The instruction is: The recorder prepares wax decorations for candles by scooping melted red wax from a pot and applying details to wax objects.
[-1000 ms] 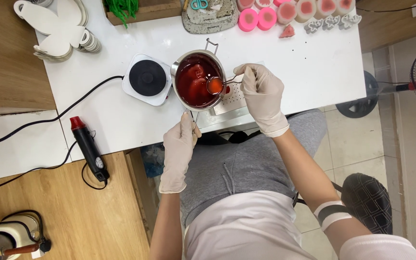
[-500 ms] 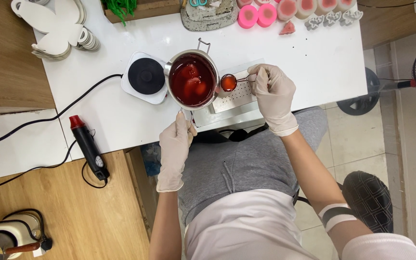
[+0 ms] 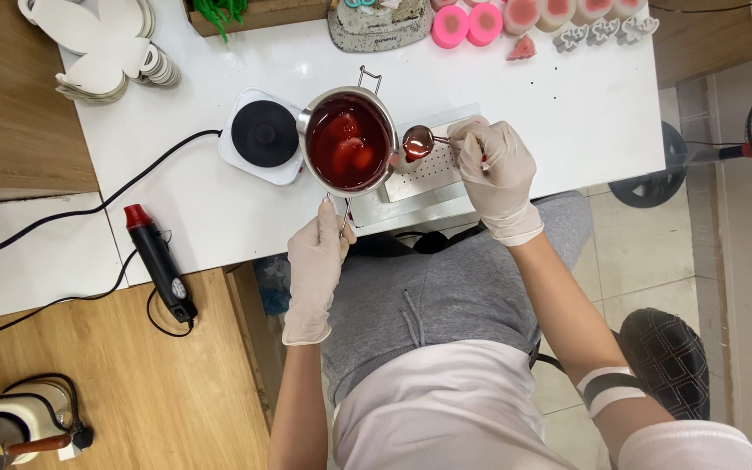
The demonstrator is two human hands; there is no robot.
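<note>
While the round steel saucepan of red liquid (image 3: 347, 142) is gripped by its handle in the gloved left hand (image 3: 319, 261), a small metal spoon (image 3: 419, 139) just right of it is pinched by the gloved right hand (image 3: 496, 170).

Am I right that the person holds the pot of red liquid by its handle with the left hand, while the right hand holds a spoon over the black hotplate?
Not quite: in the head view the spoon in the right hand is over the white perforated tray, not the black hotplate. The left hand does hold the pot of red liquid by its handle.
</note>
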